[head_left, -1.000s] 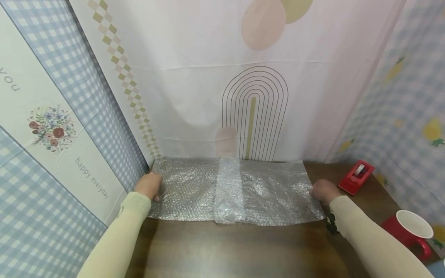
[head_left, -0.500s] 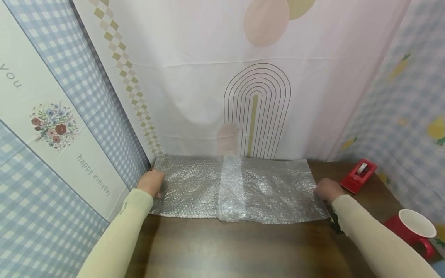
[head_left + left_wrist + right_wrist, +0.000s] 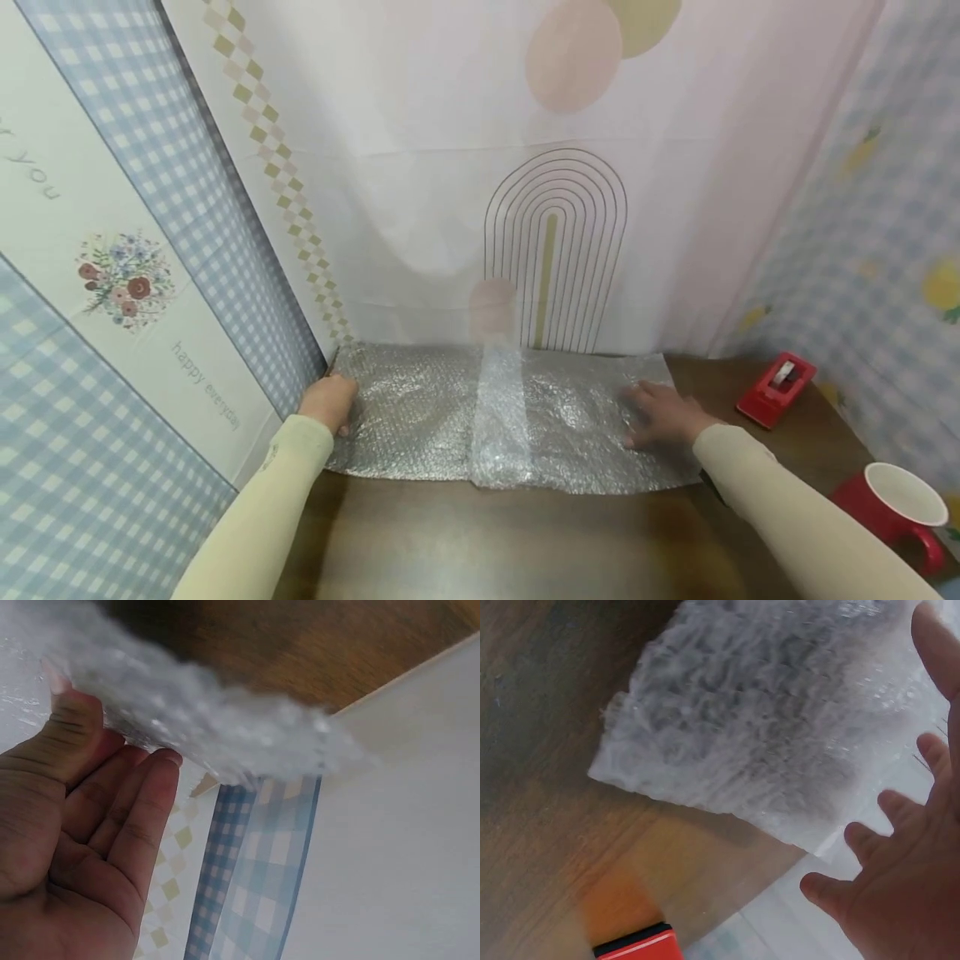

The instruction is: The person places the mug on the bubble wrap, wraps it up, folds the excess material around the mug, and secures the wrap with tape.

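Note:
A long sheet of clear bubble wrap (image 3: 420,408) lies across the brown table, with an overlapping, whiter band (image 3: 501,417) down its middle. At its left end my left hand (image 3: 330,403) holds the edge. The left wrist view shows that hand's thumb and curled fingers pinching the bubble wrap (image 3: 195,712), whose edge is raised there. Over the right end my right hand (image 3: 666,413) is spread, slightly blurred. In the right wrist view its fingers are apart and hold nothing, beside the bubble wrap (image 3: 750,712); whether they touch it I cannot tell.
A red tape dispenser (image 3: 777,390) stands at the back right of the table (image 3: 480,537). Nearer on the right is a red mug (image 3: 881,508) with a white inside, beside my right forearm. Patterned cloths hang behind and at both sides.
My right hand has let go of the wrap's right edge, spread its fingers and moved left over the sheet. My left hand keeps its hold at the left end.

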`<state>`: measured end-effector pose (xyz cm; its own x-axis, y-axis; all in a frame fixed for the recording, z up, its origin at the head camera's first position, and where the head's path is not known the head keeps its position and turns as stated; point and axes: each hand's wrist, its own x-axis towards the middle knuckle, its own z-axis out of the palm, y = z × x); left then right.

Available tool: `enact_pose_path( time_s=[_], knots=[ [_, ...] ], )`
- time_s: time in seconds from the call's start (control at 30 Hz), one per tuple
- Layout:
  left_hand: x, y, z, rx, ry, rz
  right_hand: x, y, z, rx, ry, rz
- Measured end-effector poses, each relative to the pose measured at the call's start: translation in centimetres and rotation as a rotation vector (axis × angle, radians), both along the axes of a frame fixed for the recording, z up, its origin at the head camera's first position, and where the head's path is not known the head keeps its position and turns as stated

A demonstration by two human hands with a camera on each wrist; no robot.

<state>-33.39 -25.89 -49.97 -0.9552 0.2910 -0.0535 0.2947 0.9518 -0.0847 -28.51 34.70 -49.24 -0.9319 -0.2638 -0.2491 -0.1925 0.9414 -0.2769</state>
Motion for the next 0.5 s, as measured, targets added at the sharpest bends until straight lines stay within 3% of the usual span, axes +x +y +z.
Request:
enact_pose_path(
  time_s=[0.17,0.4,0.5],
  knots=[
    [0.6,0.5,-0.3,-0.009,-0.020,0.010,0.4,0.4,-1.1,-0.007,-0.071,0.025],
    [0.9,0.4,0.2,0.004,0.034,-0.022,0.5,0.9,-0.5,-0.093,-0.065,0.043],
    [0.7,-0.1,0.5,0.030,-0.027,0.001,0.3,1.2,-1.0,-0.114,-0.041,0.063]
  ],
)
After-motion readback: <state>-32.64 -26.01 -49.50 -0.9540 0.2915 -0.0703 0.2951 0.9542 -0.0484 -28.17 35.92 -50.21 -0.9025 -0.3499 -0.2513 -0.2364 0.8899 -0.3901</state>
